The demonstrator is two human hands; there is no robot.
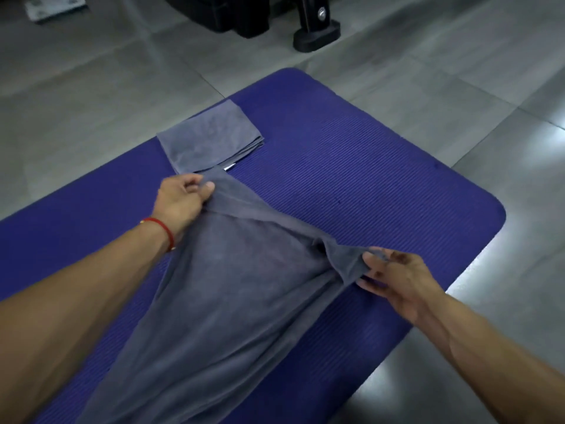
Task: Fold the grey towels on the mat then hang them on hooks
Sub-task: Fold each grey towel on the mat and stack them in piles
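While the left hand [180, 198] pinches one far corner of the unfolded grey towel [232, 295] between thumb and curled fingers, the right hand [394, 280] grips the other far corner at centre right of the frame, thumb on top of the cloth and fingers beneath it. The edge between the two hands is pulled into a taut diagonal line running from centre left down toward centre right. The rest of this towel drapes toward the lower edge of the frame, wrinkled, over the blue mat [367, 179]; whether the far edge is lifted off the mat or lying on it cannot be told for certain.

A red thread band [162, 229] sits on the left wrist.

A second grey towel, the folded towel [211, 137], lies flat on the mat in the upper centre-left of the frame, just beyond the left hand. It is a neat rectangle with stacked layers visible along its right edge and a small white tag [229, 167] showing at its near corner. The held corner overlaps its near edge in the view.

The mat lies on a grey tiled floor [91, 87]. A black stand base [316, 33] is at upper centre and a white flat object [55, 7] at upper left, both on the floor.
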